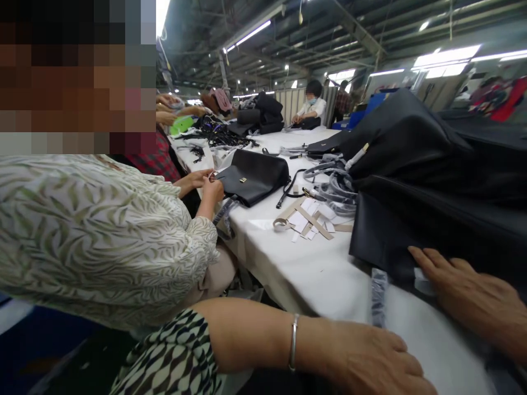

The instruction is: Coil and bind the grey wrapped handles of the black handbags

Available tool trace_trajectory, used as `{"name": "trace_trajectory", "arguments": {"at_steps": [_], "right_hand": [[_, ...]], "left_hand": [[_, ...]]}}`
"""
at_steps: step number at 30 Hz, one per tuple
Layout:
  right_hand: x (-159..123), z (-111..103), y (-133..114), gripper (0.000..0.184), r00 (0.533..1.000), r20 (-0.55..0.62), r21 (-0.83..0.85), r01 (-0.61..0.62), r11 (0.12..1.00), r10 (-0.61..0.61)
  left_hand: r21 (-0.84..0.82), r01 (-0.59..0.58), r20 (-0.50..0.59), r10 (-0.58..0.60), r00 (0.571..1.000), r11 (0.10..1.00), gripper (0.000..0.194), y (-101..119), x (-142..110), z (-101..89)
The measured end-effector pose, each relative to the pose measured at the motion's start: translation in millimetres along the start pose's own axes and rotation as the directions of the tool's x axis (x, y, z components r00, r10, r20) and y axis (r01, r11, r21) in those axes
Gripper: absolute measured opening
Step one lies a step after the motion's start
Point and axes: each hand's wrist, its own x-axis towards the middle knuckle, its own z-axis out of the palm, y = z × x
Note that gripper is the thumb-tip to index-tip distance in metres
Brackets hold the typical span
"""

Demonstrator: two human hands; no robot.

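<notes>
Head view: at 3 o'clock lies a black leather bag [411,219], the right hand [473,296] laid along its lower edge at 4, fingers stretched; whether it pinches, one cannot tell. Down at 5, the left hand [379,356] curls, fingertips hidden, grip unreadable; a plastic-wrapped strap [379,299] meets it! Paper strips [315,223] scatter at the bag's 9; beyond, at 10, a co-worker's 2 hands [213,190] touch another black bag [261,178].

Large black bag [424,225]: leather-like to my eye, smooth, soft sheen. Wrapped strap [379,299]: clear plastic film, glossy, wrinkled. Table cover [272,258]: matt white cloth. Loose strips [307,216]: matt, paper-like. Bracelet [293,341]: polished metal. Clasp [243,180]: gold-toned metal.
</notes>
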Motion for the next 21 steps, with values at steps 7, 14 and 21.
{"name": "trace_trajectory", "arguments": {"at_steps": [7,14,21], "right_hand": [[30,-9,-11,0.053,0.984,0.09,-0.296,-0.122,0.947,0.155],[18,-53,5,0.084,0.902,0.425,0.077,-0.126,0.989,0.082],[-108,-95,-59,0.059,0.928,0.289,0.516,0.056,0.855,-0.235]], "left_hand": [[-0.105,0.131,0.006,-0.131,0.991,0.986,0.015,-47,-1,19.7],[-0.191,0.194,0.055,-0.187,0.981,0.962,0.056,-45,-9,37.0],[-0.173,0.237,0.108,-0.221,0.969,0.956,0.042,-31,-25,23.0]]}}
